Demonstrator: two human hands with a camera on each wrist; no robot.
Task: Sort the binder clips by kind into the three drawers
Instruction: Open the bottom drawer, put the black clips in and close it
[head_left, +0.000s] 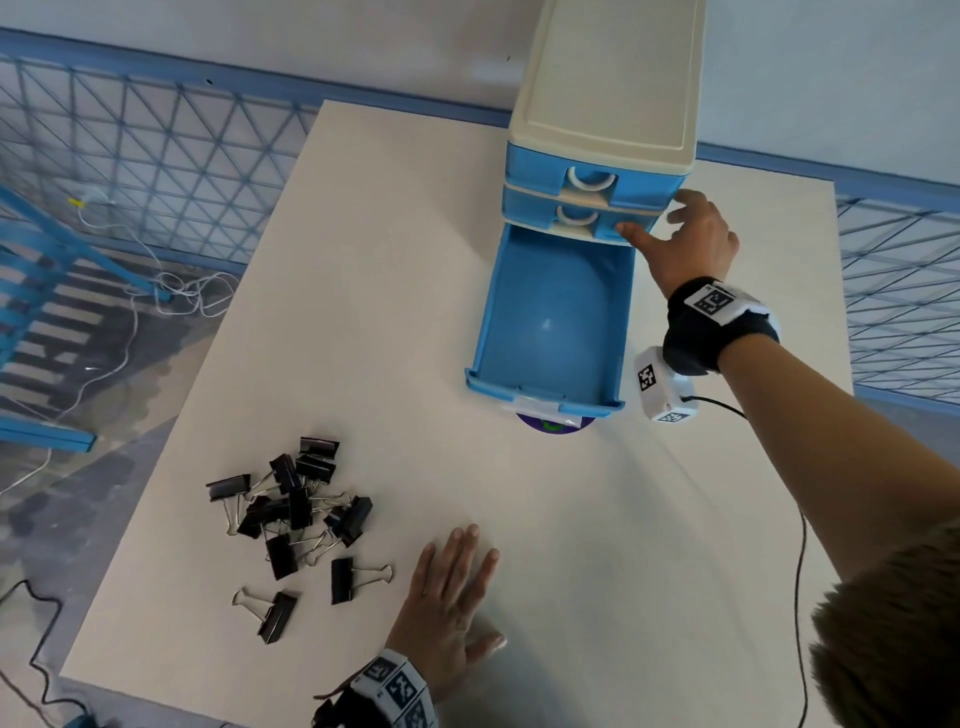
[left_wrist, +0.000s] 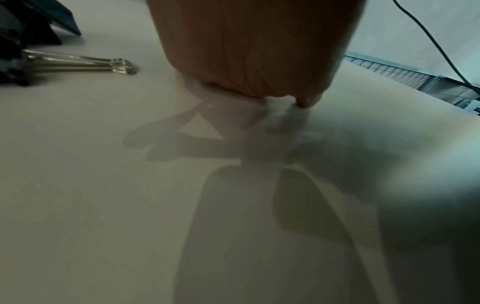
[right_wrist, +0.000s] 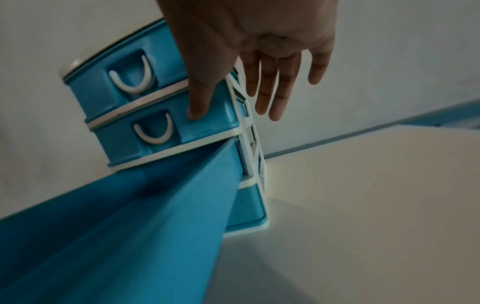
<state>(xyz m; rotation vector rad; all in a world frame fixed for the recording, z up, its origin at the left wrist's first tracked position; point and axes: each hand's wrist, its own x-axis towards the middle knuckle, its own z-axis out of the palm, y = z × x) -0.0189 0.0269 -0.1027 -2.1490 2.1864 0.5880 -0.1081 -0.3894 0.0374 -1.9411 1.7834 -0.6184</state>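
Observation:
A cream and blue drawer unit (head_left: 605, 93) stands at the table's far side. Its bottom drawer (head_left: 550, 322) is pulled far out and holds nothing; the top (head_left: 589, 174) and middle drawer (head_left: 582, 215) are closed. My right hand (head_left: 685, 239) rests at the unit's right front corner with straight fingers, thumb (right_wrist: 200, 102) on the middle drawer's front (right_wrist: 161, 131). A heap of black binder clips (head_left: 301, 514) lies at the near left. My left hand (head_left: 452, 597) lies flat on the table, just right of the clips, holding nothing. One clip's wire handles (left_wrist: 83, 63) show beside it.
The white table (head_left: 623, 545) has its edges close on the left and near sides. A purple disc (head_left: 553, 423) peeks from under the open drawer's front. A black cable (head_left: 800, 571) trails from the right wrist. Blue mesh fencing (head_left: 156, 156) and cables lie beyond.

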